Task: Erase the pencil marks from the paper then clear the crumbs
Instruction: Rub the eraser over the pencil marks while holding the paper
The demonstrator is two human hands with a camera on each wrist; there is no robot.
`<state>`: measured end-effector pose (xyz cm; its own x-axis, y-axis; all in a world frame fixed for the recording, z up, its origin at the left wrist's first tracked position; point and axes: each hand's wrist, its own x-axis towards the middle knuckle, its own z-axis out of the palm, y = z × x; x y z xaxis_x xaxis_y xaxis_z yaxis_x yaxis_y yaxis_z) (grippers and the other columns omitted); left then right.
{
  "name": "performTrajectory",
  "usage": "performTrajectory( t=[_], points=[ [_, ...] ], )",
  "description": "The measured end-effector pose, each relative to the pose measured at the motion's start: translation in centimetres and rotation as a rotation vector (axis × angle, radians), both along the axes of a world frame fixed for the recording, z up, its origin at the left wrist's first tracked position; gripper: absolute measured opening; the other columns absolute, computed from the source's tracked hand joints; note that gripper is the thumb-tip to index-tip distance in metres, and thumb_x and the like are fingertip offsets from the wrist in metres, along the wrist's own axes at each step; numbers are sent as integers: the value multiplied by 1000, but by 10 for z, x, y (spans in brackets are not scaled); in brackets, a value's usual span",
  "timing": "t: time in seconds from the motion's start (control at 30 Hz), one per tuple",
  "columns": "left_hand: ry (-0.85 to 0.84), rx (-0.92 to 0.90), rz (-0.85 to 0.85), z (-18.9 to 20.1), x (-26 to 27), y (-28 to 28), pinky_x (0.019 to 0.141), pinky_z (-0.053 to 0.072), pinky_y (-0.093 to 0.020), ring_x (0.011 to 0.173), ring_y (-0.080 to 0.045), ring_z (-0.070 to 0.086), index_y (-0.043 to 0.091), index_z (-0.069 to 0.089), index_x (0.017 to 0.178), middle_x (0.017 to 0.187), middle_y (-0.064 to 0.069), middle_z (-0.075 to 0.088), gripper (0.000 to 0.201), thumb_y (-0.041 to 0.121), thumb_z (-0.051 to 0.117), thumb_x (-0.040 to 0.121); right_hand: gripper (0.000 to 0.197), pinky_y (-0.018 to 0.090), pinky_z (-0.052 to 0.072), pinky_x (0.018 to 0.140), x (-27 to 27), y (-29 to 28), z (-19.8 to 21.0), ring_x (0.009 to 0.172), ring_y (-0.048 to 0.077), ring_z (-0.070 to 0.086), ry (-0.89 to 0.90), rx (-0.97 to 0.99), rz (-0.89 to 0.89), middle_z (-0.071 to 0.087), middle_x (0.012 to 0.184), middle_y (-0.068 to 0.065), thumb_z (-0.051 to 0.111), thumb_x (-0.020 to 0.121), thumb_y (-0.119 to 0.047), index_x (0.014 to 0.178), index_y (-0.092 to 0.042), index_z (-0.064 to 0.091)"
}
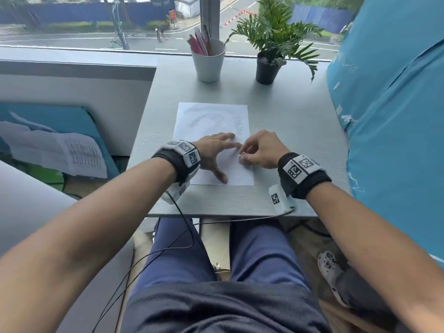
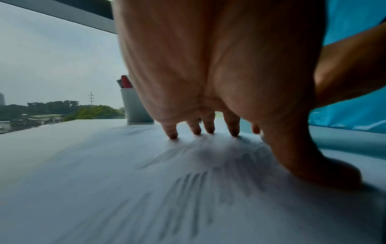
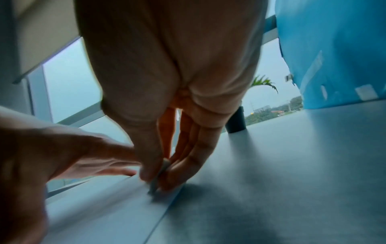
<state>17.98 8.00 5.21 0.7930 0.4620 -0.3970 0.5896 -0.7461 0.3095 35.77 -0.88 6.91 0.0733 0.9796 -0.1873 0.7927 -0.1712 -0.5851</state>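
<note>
A white sheet of paper (image 1: 211, 121) with faint grey pencil marks (image 2: 188, 181) lies on the grey table (image 1: 288, 131). My left hand (image 1: 215, 152) lies spread on the sheet, fingertips (image 2: 172, 134) and thumb pressing it flat. My right hand (image 1: 258, 150) is at the sheet's right edge, pinching a small grey-white eraser (image 3: 162, 171) between thumb and fingers, its lower end touching the paper (image 3: 117, 206). In the head view the eraser is mostly hidden by the fingers. I cannot make out any crumbs.
A white cup of pens (image 1: 208, 62) and a potted plant (image 1: 269, 66) stand at the table's far edge by the window. A blue covered mass (image 1: 396, 116) borders the table on the right. Papers (image 1: 60, 152) lie off to the left, below table level.
</note>
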Motion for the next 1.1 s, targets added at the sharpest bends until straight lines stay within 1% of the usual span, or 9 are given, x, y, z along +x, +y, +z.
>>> performTrajectory(
  t=[0.1,0.23,0.37,0.5,0.63,0.77,0.93,1.03,1.1],
  points=[
    [8,-1,21,-6,-5,2,120,3,-62,153,-21,-7,43,13,157,167,1,-5,120,65,83,62,8,9,45,57,-4,4,-1,64,3,63,-15,68,-111,70,73,-3,78,77,-19,85,-18,78],
    [12,-38,29,-9,-7,2,119,-5,-63,152,-19,-15,44,8,156,167,3,-12,121,67,81,63,10,13,48,63,-27,-4,-3,72,4,65,-33,-46,158,71,78,-5,79,78,-21,87,-18,80],
    [2,-46,33,-11,-7,4,118,-5,-64,152,-19,-15,42,13,156,167,4,-12,119,65,82,62,15,6,43,58,-8,8,1,69,2,64,-15,19,-29,71,75,-4,82,75,-23,89,-18,79],
    [5,-62,39,-12,-5,3,118,-6,-64,152,-19,-15,44,14,156,167,5,-13,121,65,84,60,11,8,47,62,-20,-1,0,70,-1,64,-35,-78,201,70,73,-10,80,77,-23,87,-20,80],
    [0,-64,34,-11,-4,3,117,-7,-64,152,-20,-16,42,16,157,167,5,-12,120,64,84,61,11,7,42,57,-2,5,-1,66,-4,63,0,15,-35,73,74,-6,81,74,-24,85,-23,80],
    [9,-69,38,-10,-6,4,116,-8,-64,152,-19,-17,43,14,157,166,7,-14,121,65,83,60,7,7,44,58,-20,-7,0,63,-5,60,1,-88,186,66,66,-16,80,76,-20,83,-20,79],
    [6,-67,31,-11,-5,4,116,-8,-65,152,-20,-17,43,14,157,166,6,-14,121,65,83,60,11,0,37,51,-8,-1,-3,53,-12,57,20,-38,1,65,64,-14,81,74,-22,84,-20,80],
    [15,-64,21,-13,-6,5,115,-10,-65,152,-20,-18,44,11,157,166,7,-16,123,68,81,59,8,4,41,54,-21,-8,-2,56,-9,58,7,-93,183,66,65,-11,80,76,-20,84,-18,79],
    [15,-64,17,-12,-6,5,114,-11,-64,151,-19,-18,43,11,157,166,6,-16,122,67,81,60,12,12,47,62,-7,1,1,66,-3,64,28,-56,37,71,71,-7,82,73,-22,85,-20,79]
  ],
)
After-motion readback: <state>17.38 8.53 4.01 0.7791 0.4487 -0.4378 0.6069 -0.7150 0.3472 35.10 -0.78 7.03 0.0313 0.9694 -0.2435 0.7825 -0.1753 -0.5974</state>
